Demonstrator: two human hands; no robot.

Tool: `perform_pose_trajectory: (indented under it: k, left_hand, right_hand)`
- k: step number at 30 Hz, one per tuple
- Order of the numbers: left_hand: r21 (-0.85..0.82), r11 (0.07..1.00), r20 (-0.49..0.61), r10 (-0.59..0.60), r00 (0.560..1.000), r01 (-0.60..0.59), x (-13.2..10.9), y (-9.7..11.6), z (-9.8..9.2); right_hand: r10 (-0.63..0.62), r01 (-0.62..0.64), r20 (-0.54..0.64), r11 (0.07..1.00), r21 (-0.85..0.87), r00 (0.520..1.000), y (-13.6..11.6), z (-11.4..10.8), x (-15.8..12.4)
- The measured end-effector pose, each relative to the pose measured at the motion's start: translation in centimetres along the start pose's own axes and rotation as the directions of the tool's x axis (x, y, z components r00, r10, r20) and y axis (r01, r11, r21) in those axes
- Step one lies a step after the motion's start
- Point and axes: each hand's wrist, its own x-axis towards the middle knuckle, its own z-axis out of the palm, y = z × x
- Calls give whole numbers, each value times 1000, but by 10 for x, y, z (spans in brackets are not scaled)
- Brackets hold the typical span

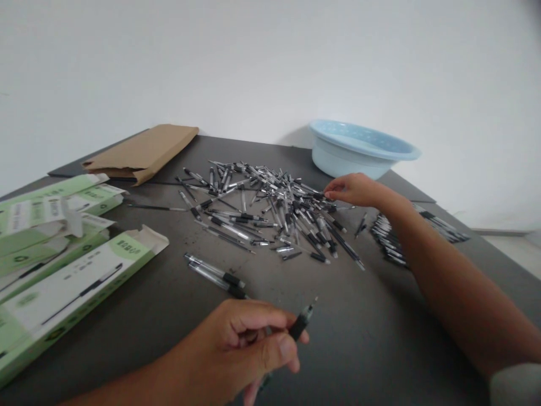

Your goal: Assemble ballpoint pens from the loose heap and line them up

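Near the front of the table my left hand (253, 344) is closed around a pen (302, 322), its black grip and tip pointing up and to the right. Just beyond that hand lie a few clear pens (213, 273) with black grips, side by side. My right hand (344, 189) reaches to the right edge of a large heap of pen parts (270, 197), clear barrels, black grips and thin refills mixed together. Its fingers are bent together at the heap; whatever is between them is too small to make out.
Green and white pen boxes (84, 287) are piled on the left. A brown paper envelope (147, 149) lies at the back left. A light blue basin (359, 149) stands at the back right by the wall. Beneath my right forearm rests a stack of pens (386, 242).
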Motion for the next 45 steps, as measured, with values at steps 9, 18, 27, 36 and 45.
perform_pose_trajectory:
  k: [9,18,27,36,45]
  left_hand:
    - [-22,1000,-17,-17,1000,17,0,0,-1]
    - [-106,987,-157,100,983,-118,1,0,2]
    - [68,985,-208,171,963,-160,-6,2,2]
    - [230,963,-236,193,952,-138,-12,6,6]
    - [378,916,-180,217,960,-136,-13,10,3]
  right_hand:
    - [-208,149,120,913,379,971,-51,-33,-42]
    - [-442,391,-74,689,610,894,-116,-14,-131]
    - [-451,528,-288,614,587,845,-138,4,-153]
    - [-442,540,-312,664,517,841,-134,3,-166]
    - [-412,558,-383,692,459,827,-141,2,-176]
